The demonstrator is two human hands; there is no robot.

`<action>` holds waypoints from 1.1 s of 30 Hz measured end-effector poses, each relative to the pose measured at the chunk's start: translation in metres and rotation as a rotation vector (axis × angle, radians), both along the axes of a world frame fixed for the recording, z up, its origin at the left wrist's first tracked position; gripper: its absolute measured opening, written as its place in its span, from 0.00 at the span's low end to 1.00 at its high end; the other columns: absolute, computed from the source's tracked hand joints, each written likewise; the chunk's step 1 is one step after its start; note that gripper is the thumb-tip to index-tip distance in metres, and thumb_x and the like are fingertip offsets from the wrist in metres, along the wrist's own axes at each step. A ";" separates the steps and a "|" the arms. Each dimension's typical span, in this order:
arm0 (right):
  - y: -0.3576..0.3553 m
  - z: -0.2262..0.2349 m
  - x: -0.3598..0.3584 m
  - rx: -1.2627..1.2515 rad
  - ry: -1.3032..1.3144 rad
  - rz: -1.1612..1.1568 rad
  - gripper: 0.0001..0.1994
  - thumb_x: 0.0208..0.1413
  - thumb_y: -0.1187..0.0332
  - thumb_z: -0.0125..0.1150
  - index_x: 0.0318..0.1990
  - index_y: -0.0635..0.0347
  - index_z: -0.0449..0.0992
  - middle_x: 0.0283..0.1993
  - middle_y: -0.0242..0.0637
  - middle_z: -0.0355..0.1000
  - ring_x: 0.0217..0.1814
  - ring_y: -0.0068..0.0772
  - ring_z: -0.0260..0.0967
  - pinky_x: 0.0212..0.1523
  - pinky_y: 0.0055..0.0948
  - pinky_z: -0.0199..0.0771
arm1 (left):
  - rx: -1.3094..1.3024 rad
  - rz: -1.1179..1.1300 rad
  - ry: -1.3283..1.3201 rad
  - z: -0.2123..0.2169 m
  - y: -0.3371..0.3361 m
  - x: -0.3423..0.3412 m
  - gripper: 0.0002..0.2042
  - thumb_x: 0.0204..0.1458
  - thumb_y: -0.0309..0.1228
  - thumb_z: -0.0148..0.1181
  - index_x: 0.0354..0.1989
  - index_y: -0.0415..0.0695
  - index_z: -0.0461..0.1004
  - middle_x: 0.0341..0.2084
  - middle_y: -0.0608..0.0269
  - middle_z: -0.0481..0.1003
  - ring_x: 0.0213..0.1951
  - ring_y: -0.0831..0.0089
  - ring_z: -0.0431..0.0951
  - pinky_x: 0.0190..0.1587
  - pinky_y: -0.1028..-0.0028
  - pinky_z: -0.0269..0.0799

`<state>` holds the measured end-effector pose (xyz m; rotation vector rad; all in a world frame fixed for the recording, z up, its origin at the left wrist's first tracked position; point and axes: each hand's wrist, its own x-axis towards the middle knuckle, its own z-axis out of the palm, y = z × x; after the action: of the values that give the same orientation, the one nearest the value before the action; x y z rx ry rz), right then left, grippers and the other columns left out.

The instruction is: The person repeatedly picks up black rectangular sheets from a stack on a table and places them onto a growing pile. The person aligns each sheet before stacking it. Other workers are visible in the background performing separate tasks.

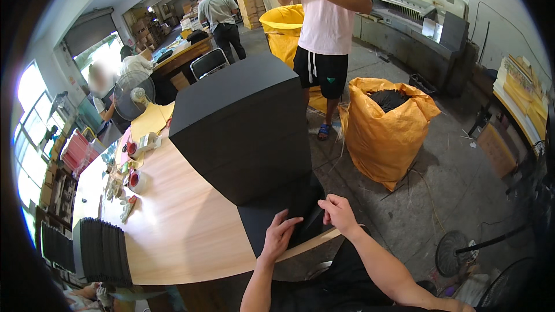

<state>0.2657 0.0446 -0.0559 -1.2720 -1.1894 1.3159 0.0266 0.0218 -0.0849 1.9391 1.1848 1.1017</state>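
A tall black stack (245,121) of what look like sheets or panels stands on the wooden table in front of me. At its foot, nearer to me, lies a flat black sheet (267,222). My left hand (280,235) is over this sheet, its fingers apart and holding nothing. To its right, my right hand (340,215) is closed, with thumb and fingers pinched at the sheet's right edge, which looks slightly raised. The dark surfaces blend together, so the exact layers between my hands are hard to make out.
Tape rolls (136,180) and small tools lie on the table's left side, with a black stack (103,251) at its near left corner. An orange sack (387,133) of black material stands on the floor at right. A person (329,17) stands beyond the table, near a yellow sack (283,29).
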 end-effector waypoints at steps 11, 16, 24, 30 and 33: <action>0.000 -0.001 0.007 -0.128 0.312 0.071 0.18 0.71 0.61 0.62 0.26 0.52 0.69 0.22 0.29 0.72 0.24 0.22 0.74 0.25 0.21 0.66 | -0.036 -0.027 0.096 0.012 -0.005 0.001 0.28 0.46 0.36 0.83 0.59 0.54 0.83 0.53 0.47 0.77 0.54 0.50 0.81 0.56 0.61 0.80; -0.007 0.004 -0.003 0.028 -0.024 0.005 0.17 0.70 0.63 0.63 0.26 0.53 0.69 0.22 0.30 0.72 0.24 0.20 0.73 0.25 0.22 0.68 | 0.034 0.053 -0.016 0.005 -0.005 0.007 0.23 0.55 0.32 0.76 0.61 0.55 0.82 0.58 0.45 0.76 0.58 0.48 0.80 0.57 0.61 0.80; 0.000 0.000 0.001 -0.132 0.366 0.031 0.17 0.70 0.62 0.63 0.26 0.52 0.70 0.23 0.30 0.73 0.25 0.23 0.76 0.25 0.21 0.68 | 0.088 -0.024 0.146 0.012 -0.005 0.005 0.25 0.47 0.38 0.82 0.56 0.56 0.84 0.56 0.47 0.75 0.56 0.49 0.81 0.57 0.61 0.80; -0.018 -0.004 0.011 0.036 -0.034 -0.141 0.19 0.71 0.57 0.62 0.28 0.56 0.70 0.23 0.31 0.72 0.24 0.27 0.75 0.25 0.28 0.68 | -0.007 0.003 0.096 0.004 -0.004 0.002 0.26 0.43 0.37 0.84 0.55 0.55 0.85 0.51 0.51 0.77 0.52 0.52 0.81 0.54 0.61 0.81; -0.046 -0.009 0.020 0.534 -0.840 -0.288 0.13 0.63 0.62 0.65 0.29 0.58 0.75 0.34 0.39 0.77 0.42 0.44 0.78 0.45 0.45 0.75 | -0.012 0.007 0.090 0.003 -0.003 0.002 0.27 0.42 0.37 0.84 0.55 0.55 0.85 0.51 0.51 0.77 0.52 0.52 0.81 0.54 0.62 0.81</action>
<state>0.2853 -0.0018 -0.0645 -1.5411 -1.6872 0.1770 0.0287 0.0183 -0.0815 1.9950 1.2433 1.0181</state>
